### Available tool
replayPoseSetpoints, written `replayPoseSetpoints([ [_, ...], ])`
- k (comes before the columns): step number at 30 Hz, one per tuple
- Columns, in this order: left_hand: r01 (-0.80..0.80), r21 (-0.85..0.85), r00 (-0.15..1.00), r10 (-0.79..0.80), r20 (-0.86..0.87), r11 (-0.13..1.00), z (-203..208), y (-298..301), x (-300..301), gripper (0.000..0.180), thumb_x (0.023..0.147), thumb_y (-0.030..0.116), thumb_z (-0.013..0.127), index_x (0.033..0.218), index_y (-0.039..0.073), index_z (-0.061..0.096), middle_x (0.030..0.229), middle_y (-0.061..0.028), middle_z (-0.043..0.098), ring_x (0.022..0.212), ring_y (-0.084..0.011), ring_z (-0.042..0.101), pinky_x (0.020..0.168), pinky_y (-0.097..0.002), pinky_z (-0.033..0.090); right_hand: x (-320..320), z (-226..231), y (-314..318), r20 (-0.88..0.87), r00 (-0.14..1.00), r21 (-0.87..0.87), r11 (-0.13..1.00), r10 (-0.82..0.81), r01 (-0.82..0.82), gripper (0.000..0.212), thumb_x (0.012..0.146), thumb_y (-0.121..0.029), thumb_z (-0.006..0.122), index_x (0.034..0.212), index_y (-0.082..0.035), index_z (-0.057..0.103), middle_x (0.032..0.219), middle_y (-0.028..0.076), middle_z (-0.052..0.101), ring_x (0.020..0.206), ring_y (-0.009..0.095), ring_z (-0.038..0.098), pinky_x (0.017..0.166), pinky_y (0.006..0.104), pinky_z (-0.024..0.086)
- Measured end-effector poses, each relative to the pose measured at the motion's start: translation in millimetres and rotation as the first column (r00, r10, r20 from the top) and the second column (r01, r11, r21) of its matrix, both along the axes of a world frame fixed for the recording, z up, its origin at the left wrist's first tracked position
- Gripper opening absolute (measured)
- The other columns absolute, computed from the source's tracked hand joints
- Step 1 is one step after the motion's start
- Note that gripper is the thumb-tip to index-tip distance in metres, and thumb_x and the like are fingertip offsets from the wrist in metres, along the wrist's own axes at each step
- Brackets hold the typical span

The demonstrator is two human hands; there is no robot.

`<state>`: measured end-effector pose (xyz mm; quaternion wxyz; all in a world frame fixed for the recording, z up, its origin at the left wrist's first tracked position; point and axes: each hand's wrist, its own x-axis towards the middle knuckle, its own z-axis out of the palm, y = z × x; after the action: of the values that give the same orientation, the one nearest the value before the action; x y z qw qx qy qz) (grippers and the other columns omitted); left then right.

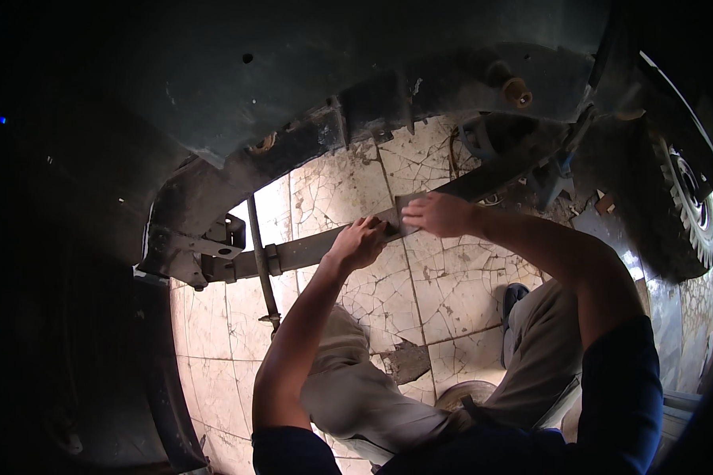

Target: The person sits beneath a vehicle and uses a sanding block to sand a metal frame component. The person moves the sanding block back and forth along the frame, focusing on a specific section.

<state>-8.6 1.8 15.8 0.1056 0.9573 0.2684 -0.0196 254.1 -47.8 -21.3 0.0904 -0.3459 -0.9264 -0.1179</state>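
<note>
A long, dark, flat leaf spring (309,252) runs across the view beneath the vehicle body, rising to the right. My left hand (360,241) is closed over it, with the fingers curled at its upper face. Just to the right, my right hand (440,214) has its fingers bent together at the edge of a small, flat, grey-brown piece (404,204), which lies against the spring between both hands. Slight blur and the angle hide the fingertips and what the piece is made of.
Overhead hangs the dark vehicle frame (309,131) with a rusty round stub (517,93). A thin rod (262,261) slants down past the spring's left part, near a bracket (228,237). A toothed wheel (693,206) stands right. Cracked tiles (444,305) cover the floor.
</note>
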Motion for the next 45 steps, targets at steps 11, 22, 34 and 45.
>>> replayPoseSetpoints([
  [11,0.009,0.015,1.000,-0.008,-0.030,1.000,-1,3,-3,0.043,0.087,0.020,0.064,0.127,0.009,0.054,0.124,-0.0140,0.056,0.111,-0.0332,0.056,0.089,-0.0414,0.052,0,4,4,-0.034,0.997,-0.016,0.998,-0.066,0.066,0.025,0.084,-0.022,0.060,0.107,-0.012,0.060,0.109,0.005,0.059,0.106,0.021,0.058,0.085,0.0388,0.048],
  [22,-0.021,0.020,0.999,0.022,-0.027,1.000,-4,1,-5,0.047,0.090,0.024,0.062,0.132,0.006,0.052,0.126,-0.0130,0.054,0.117,-0.0326,0.053,0.094,-0.0411,0.050,-5,4,1,-0.011,0.996,0.045,0.995,-0.086,0.087,0.038,0.083,-0.022,0.062,0.119,-0.010,0.061,0.117,0.006,0.061,0.111,0.022,0.056,0.094,0.0377,0.044],
  [34,-0.077,-0.002,0.988,0.076,-0.131,0.997,-1,0,5,0.047,0.090,0.027,0.061,0.132,0.006,0.052,0.126,-0.0138,0.054,0.118,-0.0331,0.053,0.094,-0.0426,0.049,-2,10,-6,0.052,0.992,0.066,0.992,-0.113,0.109,0.043,0.086,-0.023,0.060,0.127,-0.009,0.059,0.125,0.007,0.058,0.117,0.023,0.053,0.097,0.0387,0.043],
  [45,-0.006,0.034,1.000,0.006,-0.012,0.999,-5,0,-3,0.046,0.089,0.023,0.062,0.132,0.008,0.053,0.127,-0.0103,0.055,0.116,-0.0311,0.055,0.093,-0.0406,0.051,9,9,-5,0.116,0.975,0.059,0.981,-0.188,0.183,0.043,0.084,-0.024,0.063,0.125,-0.012,0.059,0.122,0.005,0.059,0.115,0.020,0.054,0.093,0.0387,0.045],
])
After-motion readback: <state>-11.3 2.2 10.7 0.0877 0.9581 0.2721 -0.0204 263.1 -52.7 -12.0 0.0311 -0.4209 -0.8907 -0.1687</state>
